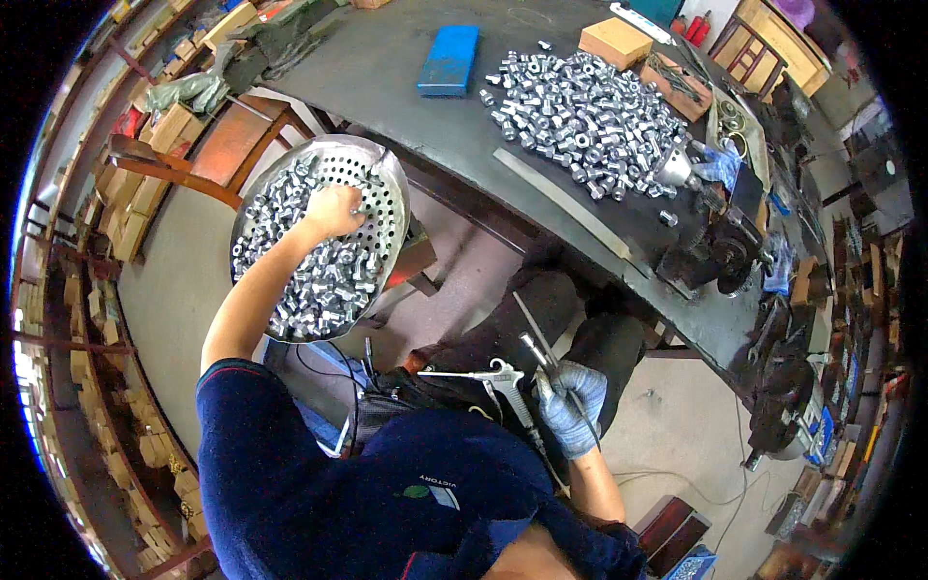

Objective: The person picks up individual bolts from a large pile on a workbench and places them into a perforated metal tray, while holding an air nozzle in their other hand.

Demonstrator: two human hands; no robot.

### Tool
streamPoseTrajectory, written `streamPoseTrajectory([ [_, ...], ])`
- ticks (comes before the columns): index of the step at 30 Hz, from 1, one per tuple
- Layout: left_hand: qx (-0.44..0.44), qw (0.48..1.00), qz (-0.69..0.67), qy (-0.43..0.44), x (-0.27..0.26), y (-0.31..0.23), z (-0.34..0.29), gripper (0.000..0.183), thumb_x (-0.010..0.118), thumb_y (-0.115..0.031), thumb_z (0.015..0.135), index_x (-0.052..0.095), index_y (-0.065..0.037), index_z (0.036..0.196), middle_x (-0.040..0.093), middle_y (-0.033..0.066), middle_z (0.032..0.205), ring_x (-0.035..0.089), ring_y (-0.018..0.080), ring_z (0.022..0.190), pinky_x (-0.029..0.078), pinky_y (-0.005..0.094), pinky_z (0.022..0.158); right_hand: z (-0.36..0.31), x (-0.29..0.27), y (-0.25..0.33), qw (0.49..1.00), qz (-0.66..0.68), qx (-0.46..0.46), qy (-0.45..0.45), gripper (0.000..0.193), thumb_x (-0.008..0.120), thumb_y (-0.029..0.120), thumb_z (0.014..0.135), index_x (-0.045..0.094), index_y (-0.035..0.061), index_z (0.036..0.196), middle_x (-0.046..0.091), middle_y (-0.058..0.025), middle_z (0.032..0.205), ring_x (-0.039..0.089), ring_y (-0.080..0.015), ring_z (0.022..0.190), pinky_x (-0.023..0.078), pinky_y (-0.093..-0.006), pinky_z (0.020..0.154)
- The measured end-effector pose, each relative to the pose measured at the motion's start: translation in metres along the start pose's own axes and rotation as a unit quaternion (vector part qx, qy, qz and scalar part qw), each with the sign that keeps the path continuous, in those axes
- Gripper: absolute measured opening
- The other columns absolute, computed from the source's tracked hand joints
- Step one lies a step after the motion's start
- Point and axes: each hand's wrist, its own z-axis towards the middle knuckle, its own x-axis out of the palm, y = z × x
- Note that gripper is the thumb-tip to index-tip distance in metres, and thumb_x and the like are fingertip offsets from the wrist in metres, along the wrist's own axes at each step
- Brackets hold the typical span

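A round metal strainer pan [394, 184] with a perforated bottom holds a heap of silvery metal fittings [329, 290]. My bare left hand [335, 211] reaches into it, fingers curled over the holes; what they grip, if anything, is too small to make out. In a grey-white knit glove, my right hand [572, 406] is closed around a slim dark metal rod [534, 321], file-like and tapered. A short shiny metal fitting [534, 346] sticks out of the same grip. Beside this hand, over my lap, lies a silver air blow gun [505, 379] with a long nozzle.
On the dark workbench [416, 126] a big pile of metal fittings [580, 121] spreads beside a blue box [449, 60] and a steel bar [561, 201]. A clamp-like machine [715, 246] stands at the right. A wooden chair [227, 150] is behind the pan.
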Motion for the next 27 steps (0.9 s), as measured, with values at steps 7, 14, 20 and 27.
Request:
streamPoseTrajectory([
  [7, -0.023, 0.862, -0.501, 0.073, -0.052, -0.060, -0.030, 0.011, 0.062, -0.003, 0.080, 0.051, -0.001, 0.077, 0.058, 0.0042, 0.063, 0.060, 0.0104, 0.058, 0.047, 0.0231, 0.051, 0.010, -0.002, 0.008, 0.994, -0.080, -0.061, 0.048, 0.034, 0.077, 0.012, 0.067, 0.046, 0.0129, 0.054, 0.045, -0.0052, 0.049, 0.048, -0.0226, 0.043, 0.037, -0.0312, 0.043],
  [14, 0.095, 0.541, -0.779, 0.303, -0.062, -0.164, -0.084, 0.034, 0.062, -0.022, 0.087, 0.056, 0.007, 0.105, 0.062, 0.0114, 0.076, 0.065, 0.0225, 0.062, 0.053, 0.0369, 0.075, 0.018, 0.002, 0.022, 0.994, -0.021, -0.092, 0.049, 0.038, 0.078, 0.019, 0.068, 0.044, 0.0119, 0.054, 0.045, -0.0073, 0.050, 0.048, -0.0272, 0.043, 0.037, -0.0339, 0.042],
  [20, 0.060, 0.471, -0.814, 0.335, -0.036, -0.183, -0.088, 0.037, 0.053, -0.030, 0.093, 0.058, 0.007, 0.099, 0.063, 0.0125, 0.070, 0.064, 0.0220, 0.058, 0.054, 0.0388, 0.075, 0.017, 0.003, 0.016, 0.995, -0.052, -0.079, 0.031, 0.043, 0.079, 0.022, 0.067, 0.040, 0.0121, 0.050, 0.045, -0.0084, 0.048, 0.048, -0.0276, 0.042, 0.038, -0.0340, 0.042],
  [27, 0.091, 0.690, -0.677, 0.240, -0.051, -0.191, -0.089, 0.024, 0.064, -0.018, 0.088, 0.062, 0.006, 0.089, 0.062, 0.0081, 0.072, 0.060, 0.0116, 0.056, 0.051, 0.0258, 0.052, 0.021, 0.010, 0.008, 0.994, -0.043, -0.089, 0.049, 0.039, 0.076, 0.024, 0.067, 0.045, 0.0106, 0.048, 0.047, -0.0113, 0.049, 0.051, -0.0296, 0.044, 0.040, -0.0362, 0.043],
])
